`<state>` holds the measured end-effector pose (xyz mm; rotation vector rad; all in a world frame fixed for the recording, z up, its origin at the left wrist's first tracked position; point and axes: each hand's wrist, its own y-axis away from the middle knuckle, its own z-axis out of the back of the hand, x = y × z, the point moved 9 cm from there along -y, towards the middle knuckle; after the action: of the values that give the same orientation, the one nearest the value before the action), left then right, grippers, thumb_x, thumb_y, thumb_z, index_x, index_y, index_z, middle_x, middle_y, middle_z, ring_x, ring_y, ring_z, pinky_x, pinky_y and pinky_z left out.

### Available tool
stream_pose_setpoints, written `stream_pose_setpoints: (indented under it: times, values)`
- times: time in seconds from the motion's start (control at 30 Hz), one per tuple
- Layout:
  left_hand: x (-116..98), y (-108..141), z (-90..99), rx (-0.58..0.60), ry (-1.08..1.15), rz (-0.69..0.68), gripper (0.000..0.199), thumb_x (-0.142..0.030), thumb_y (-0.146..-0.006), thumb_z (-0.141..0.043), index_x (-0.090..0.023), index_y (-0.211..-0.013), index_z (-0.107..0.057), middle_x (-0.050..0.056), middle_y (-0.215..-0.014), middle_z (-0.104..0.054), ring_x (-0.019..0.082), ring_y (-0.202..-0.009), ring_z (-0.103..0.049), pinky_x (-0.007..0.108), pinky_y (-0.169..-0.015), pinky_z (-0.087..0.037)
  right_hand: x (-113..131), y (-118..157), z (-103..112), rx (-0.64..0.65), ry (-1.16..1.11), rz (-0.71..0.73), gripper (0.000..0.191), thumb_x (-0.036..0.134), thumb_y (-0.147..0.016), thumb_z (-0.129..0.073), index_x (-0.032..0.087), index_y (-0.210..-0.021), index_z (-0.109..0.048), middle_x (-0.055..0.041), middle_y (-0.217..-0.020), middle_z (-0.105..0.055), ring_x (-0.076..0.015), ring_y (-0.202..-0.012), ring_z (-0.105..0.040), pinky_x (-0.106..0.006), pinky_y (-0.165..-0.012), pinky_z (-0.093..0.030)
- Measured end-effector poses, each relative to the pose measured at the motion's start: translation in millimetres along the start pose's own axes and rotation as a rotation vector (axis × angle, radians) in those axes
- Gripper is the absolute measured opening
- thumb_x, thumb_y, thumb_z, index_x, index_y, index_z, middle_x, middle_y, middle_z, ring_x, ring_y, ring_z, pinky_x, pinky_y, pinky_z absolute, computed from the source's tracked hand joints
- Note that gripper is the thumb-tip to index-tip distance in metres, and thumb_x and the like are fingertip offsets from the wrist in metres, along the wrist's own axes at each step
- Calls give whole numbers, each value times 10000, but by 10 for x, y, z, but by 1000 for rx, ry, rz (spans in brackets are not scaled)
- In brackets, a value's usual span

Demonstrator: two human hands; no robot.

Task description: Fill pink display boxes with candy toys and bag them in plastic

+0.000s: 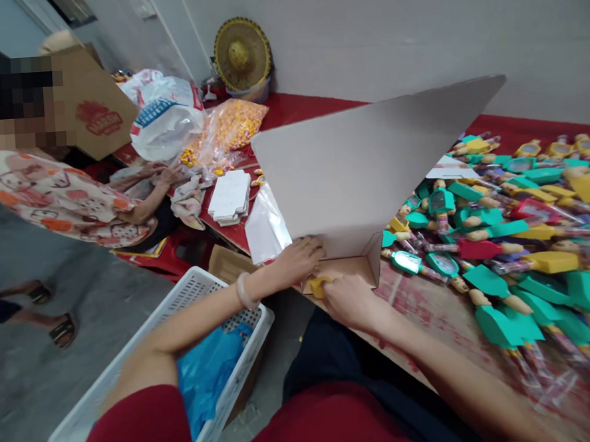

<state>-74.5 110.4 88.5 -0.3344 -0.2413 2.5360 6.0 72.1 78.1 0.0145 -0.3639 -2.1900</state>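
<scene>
right hand (352, 302) half hides a small yellow piece (321, 287)

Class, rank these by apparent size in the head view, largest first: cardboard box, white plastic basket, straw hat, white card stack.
Cardboard box largest; white plastic basket next, though nearness enlarges it. Straw hat and white card stack look alike, so unranked.
</scene>
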Motion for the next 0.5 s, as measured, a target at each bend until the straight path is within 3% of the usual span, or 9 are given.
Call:
stream_pose_setpoints:
  times: [0.1,0.13,0.17,0.27,0.37,0.43,0.5]
  values:
    - [371,354,369,-696,184,355,404,-424,-891,-678,-170,-1176,-544,153,-1215,-595,280,-1206,-556,445,-1036,-446,-84,-274,185,-22,-99,43,236,216,-944,-511,132,-1062,-697,-160,-992,-745,-282,-918,-720,-332,-782,-522]
    - [488,450,352,-822,311,459,466,-493,-891,-661,-172,-1201,-527,152,-1230,-585,275,-1222,-548,445,-1039,-450,-93,-382,215,-23,-132,49,235,228,-933,-537,128,-1088,-684,-156,-1000,-742,-285,-926,-715,-335,-782,-519]
    - [578,464,263,-854,462,534,483,-542,-896,-634,-176,-1194,-532,143,-1220,-595,264,-1209,-559,430,-1023,-467,-87,-485,219,-22,-155,46,252,234,-924,-556,122,-1121,-667,-157,-1017,-738,-289,-937,-711,-339,-780,-518]
    - [644,282,-94,-692,830,651,356,-540,-918,-589,-187,-962,-601,68,-983,-671,203,-962,-637,332,-853,-531,-22,-645,93,-54,-185,-48,352,219,-940,-519,94,-1266,-569,-184,-1095,-713,-286,-945,-708,-338,-758,-518]
    - [634,347,-199,-698,887,777,324,-497,-855,-669,-193,-784,-582,10,-754,-638,164,-729,-597,276,-676,-508,-28,-507,-159,-144,-404,-149,437,218,-961,-494,72,-1367,-425,-174,-1055,-718,-252,-889,-710,-311,-723,-508]
    - [656,490,-228,-715,874,838,336,-491,-833,-687,-197,-727,-563,-17,-659,-582,150,-646,-560,260,-603,-481,-210,-327,-233,-274,-621,-137,409,225,-954,-514,106,-1334,-421,-130,-1023,-723,-218,-869,-701,-282,-721,-499]
    - [709,654,-264,-758,866,886,345,-490,-830,-695,-201,-714,-546,-30,-642,-556,141,-636,-558,246,-591,-475,-734,-95,-156,-479,-705,-223,256,239,-979,-461,160,-1220,-493,-98,-1029,-716,-192,-888,-688,-270,-757,-494]
